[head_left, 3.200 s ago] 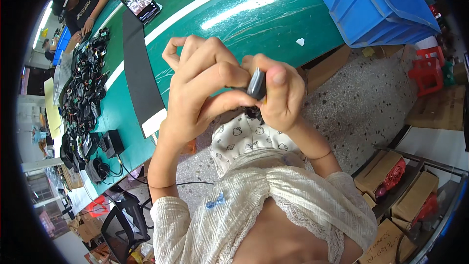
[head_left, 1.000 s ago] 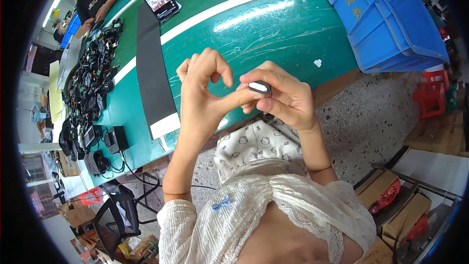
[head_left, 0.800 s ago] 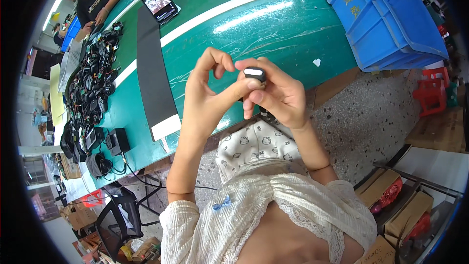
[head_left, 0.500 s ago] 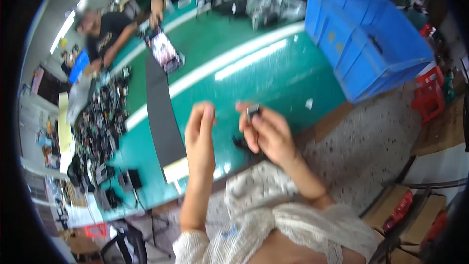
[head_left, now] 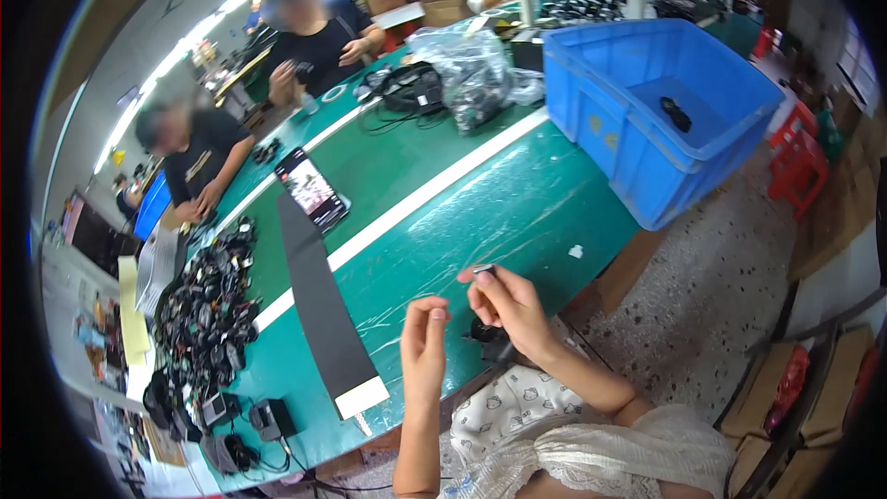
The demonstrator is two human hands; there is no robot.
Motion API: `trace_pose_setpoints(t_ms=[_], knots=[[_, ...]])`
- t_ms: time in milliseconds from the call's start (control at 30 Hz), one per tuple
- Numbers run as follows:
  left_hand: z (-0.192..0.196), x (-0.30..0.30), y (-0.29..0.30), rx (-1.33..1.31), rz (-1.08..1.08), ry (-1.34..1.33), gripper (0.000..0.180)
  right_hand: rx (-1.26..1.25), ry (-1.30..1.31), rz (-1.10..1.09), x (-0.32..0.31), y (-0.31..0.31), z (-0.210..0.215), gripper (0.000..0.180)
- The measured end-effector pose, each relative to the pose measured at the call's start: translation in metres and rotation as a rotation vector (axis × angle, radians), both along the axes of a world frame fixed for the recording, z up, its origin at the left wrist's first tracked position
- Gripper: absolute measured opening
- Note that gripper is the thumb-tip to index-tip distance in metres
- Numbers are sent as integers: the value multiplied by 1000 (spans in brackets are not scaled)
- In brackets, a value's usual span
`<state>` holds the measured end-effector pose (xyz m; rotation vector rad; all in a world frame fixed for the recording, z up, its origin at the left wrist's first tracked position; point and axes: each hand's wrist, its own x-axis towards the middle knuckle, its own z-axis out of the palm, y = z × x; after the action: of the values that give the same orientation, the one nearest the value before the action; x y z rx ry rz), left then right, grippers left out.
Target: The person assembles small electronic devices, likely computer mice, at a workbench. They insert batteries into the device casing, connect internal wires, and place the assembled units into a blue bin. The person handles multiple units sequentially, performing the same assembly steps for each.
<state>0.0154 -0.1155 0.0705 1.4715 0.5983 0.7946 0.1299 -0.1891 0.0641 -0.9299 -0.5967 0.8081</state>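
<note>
My right hand (head_left: 517,314) pinches a small piece with a shiny metal end (head_left: 483,269) between thumb and forefinger. Its kind is too small to tell. Just below that hand, a dark cord-like bundle (head_left: 485,331) shows at the table's near edge; whether it joins the piece is hidden. To the left, apart from the right hand, my left hand (head_left: 425,346) is raised with its thumb pressed to curled fingers. Anything between them is hidden. Beside it on the green table (head_left: 443,212) lies a long dark grey strip (head_left: 319,300) with a pale end (head_left: 361,398).
A phone (head_left: 312,189) lies beyond the strip. Many black parts (head_left: 208,300) are heaped at left, with black adapters (head_left: 271,418) nearer me. A blue crate (head_left: 601,129) holding a black item stands at right. Bagged parts (head_left: 471,79) and two people (head_left: 319,51) are across.
The view has shifted, so the table and both hands sit lower in it. My hands are closer together. A person across has drawn a hand back from near the phone.
</note>
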Motion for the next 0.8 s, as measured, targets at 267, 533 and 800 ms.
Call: trace_pose_setpoints(t_ms=[267, 533, 800], knots=[[-24, -11, 1, -19, -7, 52, 14, 33, -181, -2, -14, 15, -5, 23], [-31, -21, -8, 235, 102, 31, 15, 78, -227, -57, -29, 15, -10, 30], [-19, -44, -14, 630, 229, 82, 15, 165, -231, -9, -47, 15, -12, 26]])
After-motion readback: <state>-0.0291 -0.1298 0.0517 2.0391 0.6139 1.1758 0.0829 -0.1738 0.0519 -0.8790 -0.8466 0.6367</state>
